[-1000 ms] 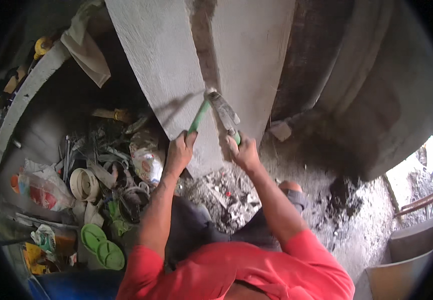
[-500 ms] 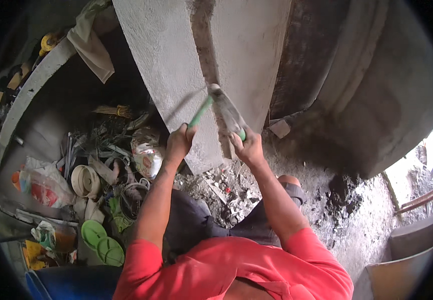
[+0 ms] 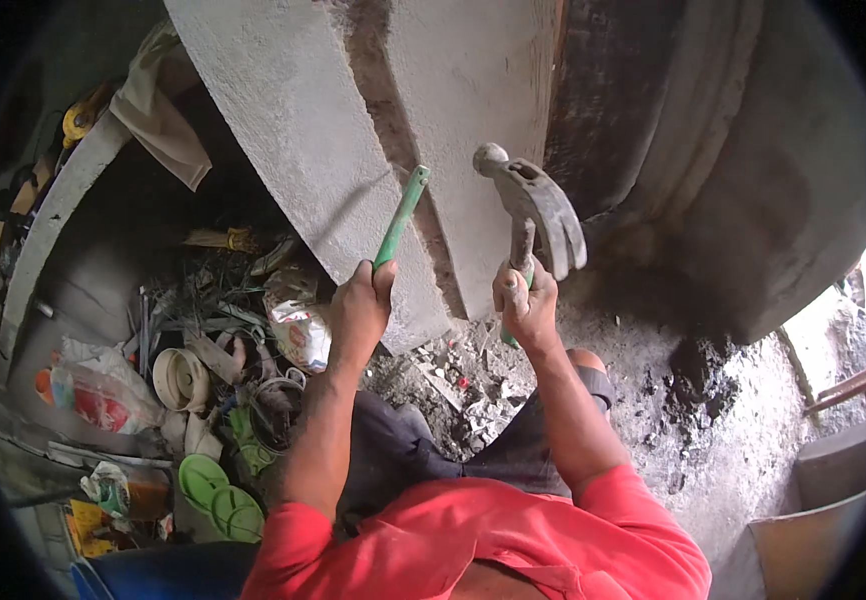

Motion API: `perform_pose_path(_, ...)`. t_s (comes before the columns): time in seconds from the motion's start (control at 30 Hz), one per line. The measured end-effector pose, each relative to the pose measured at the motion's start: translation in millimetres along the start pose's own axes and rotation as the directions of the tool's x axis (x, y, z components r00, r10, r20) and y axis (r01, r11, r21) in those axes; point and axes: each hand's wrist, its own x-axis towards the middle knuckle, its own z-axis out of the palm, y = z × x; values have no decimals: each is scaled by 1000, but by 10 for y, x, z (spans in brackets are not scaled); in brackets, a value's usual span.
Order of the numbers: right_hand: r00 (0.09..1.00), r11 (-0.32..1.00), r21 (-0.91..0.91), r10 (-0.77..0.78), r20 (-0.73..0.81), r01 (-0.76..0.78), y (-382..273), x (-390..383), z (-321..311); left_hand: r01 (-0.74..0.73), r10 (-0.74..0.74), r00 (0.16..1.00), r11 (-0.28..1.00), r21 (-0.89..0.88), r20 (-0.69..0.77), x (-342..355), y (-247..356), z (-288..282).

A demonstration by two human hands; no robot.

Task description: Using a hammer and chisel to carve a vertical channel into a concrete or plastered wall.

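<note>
The biggest thing is a grey wall, rough-faced, with a brown groove running down its length. Facing the wall is a person in a red shirt, both forearms reaching toward it. To the left of the wall lies a heap of clutter (hard to sort out in the shade), and at its foot is a patch of pale rubble. A beige cloth hangs left of the wall, a cream tub sits among the clutter on that same side, and a pair of green slippers lies farther from the wall than the tub.

In front of the wall's right part is a claw hammer, its head raised clear of the bar. The right hand has its fingers wrapped tightly round the handle. The slim green bar slants across in front of the wall, its far end over the groove (whether it touches, I cannot tell). The left hand has its fingers closed round the bar's near part.
</note>
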Motion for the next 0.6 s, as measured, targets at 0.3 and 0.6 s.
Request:
perform_pose_path(0.3, 991, 990, 61, -123, -57, 127, -89, 32, 292, 105, -107, 994, 993, 50, 32, -15, -66, 18)
perform_pose_path(0.6, 986, 976, 163, 156, -55, -146, 145, 187, 477, 106, -105, 994, 991, -79, 11, 80, 30, -43)
